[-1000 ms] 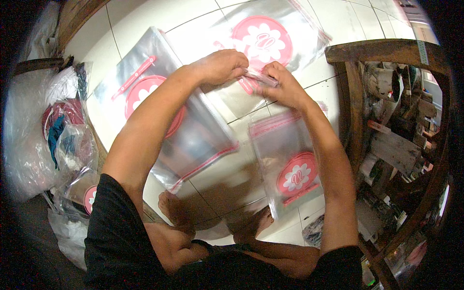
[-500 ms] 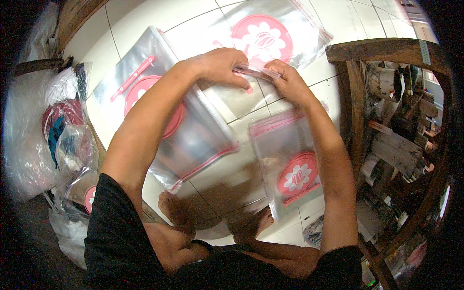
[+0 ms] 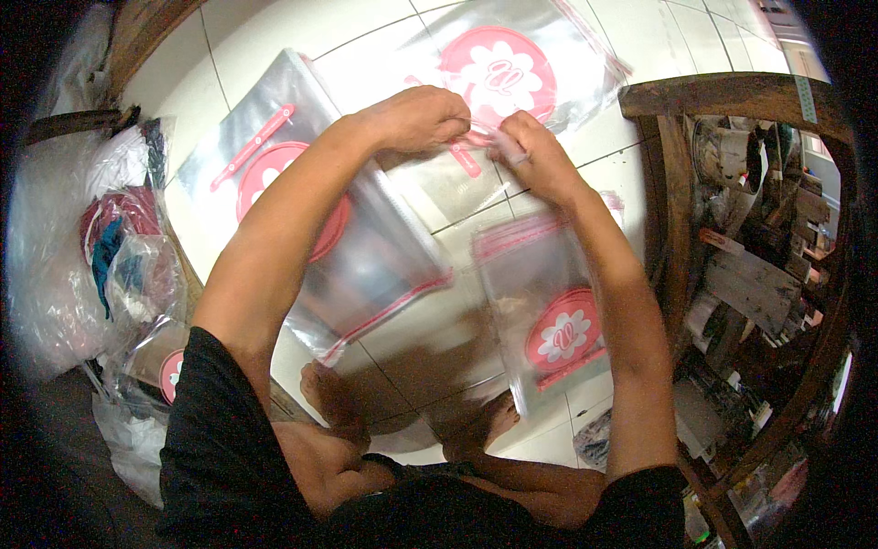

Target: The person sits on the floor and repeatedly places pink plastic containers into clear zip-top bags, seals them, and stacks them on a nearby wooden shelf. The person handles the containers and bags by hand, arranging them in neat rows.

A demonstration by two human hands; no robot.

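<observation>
Between my two hands hangs a clear plastic bag [image 3: 465,161] with pink print, its top gathered in my fingers. My left hand [image 3: 422,119] pinches it from the left with the fingers curled. Close by, my right hand [image 3: 538,157] is closed on the bunched edge at the right. Below them the see-through part of the bag is hard to tell from the tiles. Left of it lies a stack of larger clear bags [image 3: 384,265] with a pink round print, partly hidden by my left forearm. A smaller stack of clear bags [image 3: 530,265] lies beside my right forearm.
More printed clear bags [image 3: 498,78] lie at the far side of the tiled floor [image 3: 265,41]. A wooden frame [image 3: 672,210] with cluttered shelves stands on the right. Crumpled plastic and cloth [image 3: 128,220] are heaped on the left. My bare feet [image 3: 334,398] are near the stacks.
My left hand's fingers have curled in tighter and my right hand has turned slightly. The held bag is more bunched, and more of its pink strip shows below my fingers.
</observation>
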